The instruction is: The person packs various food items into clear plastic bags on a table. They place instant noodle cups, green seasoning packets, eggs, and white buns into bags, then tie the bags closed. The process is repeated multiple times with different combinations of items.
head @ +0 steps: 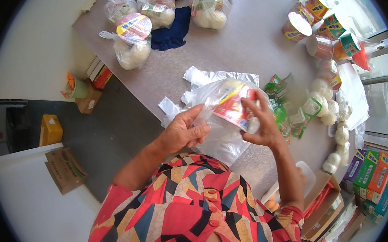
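Close before my body, a clear plastic bag (225, 136) holds a red instant noodle cup (232, 106) with a yellow stripe. My left hand (188, 127) pinches the bag's bunched edge between thumb and fingers. Around the right side of the cup, my right hand (261, 119) is curved with thumb and fingers apart, gripping it; whether the film lies between is hard to tell. Pale round shapes show faintly lower in the bag. Beneath and behind it lie flattened white plastic bags (214, 77). Green printed packets (279, 106) lie just right of my right hand.
Filled bags (131, 54) and a dark blue cloth (173, 32) occupy the table's far left. Noodle cups (296, 27) and wrapped white bundles (341, 134) line the right side. Near my right elbow are a plastic tub with eggs (271, 204) and a cardboard box (325, 214).
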{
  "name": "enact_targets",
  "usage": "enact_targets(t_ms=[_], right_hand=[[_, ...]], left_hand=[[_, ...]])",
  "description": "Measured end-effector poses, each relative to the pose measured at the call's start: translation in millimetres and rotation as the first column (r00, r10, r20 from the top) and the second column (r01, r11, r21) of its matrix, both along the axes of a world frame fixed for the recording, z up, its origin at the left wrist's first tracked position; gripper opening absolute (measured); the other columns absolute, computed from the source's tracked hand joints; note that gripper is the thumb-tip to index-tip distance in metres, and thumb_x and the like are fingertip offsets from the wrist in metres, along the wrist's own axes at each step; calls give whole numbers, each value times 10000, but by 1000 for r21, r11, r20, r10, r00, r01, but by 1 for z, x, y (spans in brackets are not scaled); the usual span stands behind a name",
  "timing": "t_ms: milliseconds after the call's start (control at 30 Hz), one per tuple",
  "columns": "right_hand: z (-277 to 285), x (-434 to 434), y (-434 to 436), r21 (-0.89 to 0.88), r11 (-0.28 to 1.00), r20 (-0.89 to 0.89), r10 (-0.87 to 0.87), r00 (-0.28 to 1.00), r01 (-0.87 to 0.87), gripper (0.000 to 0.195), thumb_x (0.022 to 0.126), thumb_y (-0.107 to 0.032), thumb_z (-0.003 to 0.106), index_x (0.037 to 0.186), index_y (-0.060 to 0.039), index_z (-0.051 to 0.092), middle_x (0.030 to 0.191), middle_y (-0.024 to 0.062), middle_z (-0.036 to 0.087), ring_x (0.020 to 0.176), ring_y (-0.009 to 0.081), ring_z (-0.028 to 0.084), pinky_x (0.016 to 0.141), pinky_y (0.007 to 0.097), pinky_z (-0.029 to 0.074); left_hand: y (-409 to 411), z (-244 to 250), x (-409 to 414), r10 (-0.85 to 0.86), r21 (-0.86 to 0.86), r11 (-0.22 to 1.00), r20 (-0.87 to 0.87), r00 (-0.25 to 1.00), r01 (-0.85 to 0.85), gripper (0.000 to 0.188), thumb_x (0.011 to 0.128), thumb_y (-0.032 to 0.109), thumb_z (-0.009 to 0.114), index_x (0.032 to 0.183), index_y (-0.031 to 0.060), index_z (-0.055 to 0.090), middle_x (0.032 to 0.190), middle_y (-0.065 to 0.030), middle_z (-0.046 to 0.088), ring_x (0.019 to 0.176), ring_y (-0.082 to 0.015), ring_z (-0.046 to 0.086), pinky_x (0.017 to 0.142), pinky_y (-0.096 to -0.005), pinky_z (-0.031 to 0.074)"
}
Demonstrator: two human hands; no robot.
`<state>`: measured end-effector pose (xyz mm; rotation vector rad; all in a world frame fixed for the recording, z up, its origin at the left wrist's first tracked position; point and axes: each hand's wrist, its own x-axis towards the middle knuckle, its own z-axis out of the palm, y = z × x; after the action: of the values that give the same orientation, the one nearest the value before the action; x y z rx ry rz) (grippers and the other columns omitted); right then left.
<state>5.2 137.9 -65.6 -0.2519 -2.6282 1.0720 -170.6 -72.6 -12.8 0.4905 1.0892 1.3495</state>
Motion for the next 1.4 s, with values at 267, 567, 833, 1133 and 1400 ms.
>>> enact_targets(t_ms=[267,567,833,1133,1400], right_hand=[[-25,-39,-23,26,997,353,60,934,-74,667,630,-197,742,1247,-105,506,1036,205,586,949,384,576,820,442,472],[31,103,5,392,920,653,-293,698,19,285,857,-332,604,763,-65,578,669,139,614,666,348,614,629,461,465],[109,204,-5,285,863,124,-464,877,416,189,852,-185,610,753,-32,561,652,141,587,624,325,587,583,422,458],[1,302,-67,102,425,86,-905,418,899,114,808,-131,632,806,-18,614,736,117,598,638,269,598,589,380,482],[-108,326,-112,201,399,298,-895,333,894,351,726,-52,615,1062,-36,513,839,189,575,675,299,607,599,373,513]], left_hand=[[5,9,-1,97,11,995,-11,995,-97,182,954,176,501,1012,38,605,573,37,449,443,-23,352,399,-171,255],[38,-6,-18,148,167,977,-64,987,-135,181,956,149,486,946,0,588,519,36,417,398,-38,309,407,-204,243],[75,53,33,-207,373,909,15,978,187,226,967,158,448,1036,-28,557,543,29,409,410,-43,307,427,-217,260],[68,12,108,-445,256,876,103,890,408,334,918,160,538,1164,-55,469,641,2,465,479,-50,362,453,-223,299],[75,17,120,-357,200,920,81,931,336,325,895,167,573,1117,-49,474,627,-4,476,477,-57,360,439,-222,279]])
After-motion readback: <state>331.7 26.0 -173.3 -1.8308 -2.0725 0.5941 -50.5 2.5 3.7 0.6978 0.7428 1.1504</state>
